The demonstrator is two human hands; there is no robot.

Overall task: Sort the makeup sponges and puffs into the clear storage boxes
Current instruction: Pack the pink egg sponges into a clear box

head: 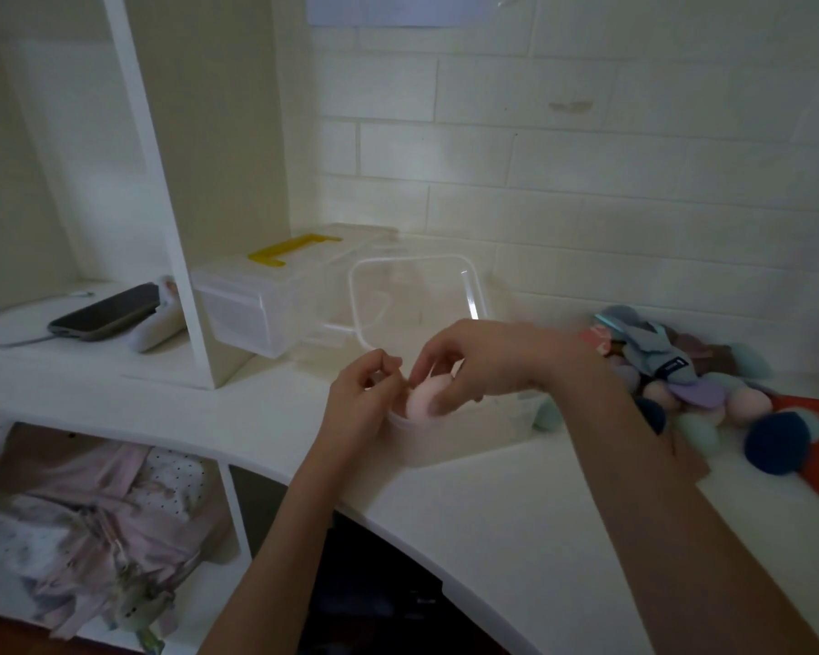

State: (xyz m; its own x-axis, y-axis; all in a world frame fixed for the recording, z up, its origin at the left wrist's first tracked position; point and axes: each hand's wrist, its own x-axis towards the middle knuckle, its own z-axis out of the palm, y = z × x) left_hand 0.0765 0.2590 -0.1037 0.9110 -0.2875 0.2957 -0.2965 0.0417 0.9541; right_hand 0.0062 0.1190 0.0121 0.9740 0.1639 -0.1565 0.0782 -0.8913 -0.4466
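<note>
Two bare forearms are extended forward from the lower edge of the view, converging at the centre. The left hand [360, 399] is held with fingers curled, thumb and fingertips pinched together. The right hand [474, 361] is arched palm-down, its curled fingers closed around a pale pink sponge [424, 397].

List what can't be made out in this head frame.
- Inside of the clear plastic box in front: covered by both hands.
- Left hand fingertips: curled, whether they pinch anything is unclear.
- Pale pink round sponge: partly covered by the right hand holding it.
- Pile of coloured sponges and puffs: dim, overlapped, cut by the right forearm; uncountable.
</note>
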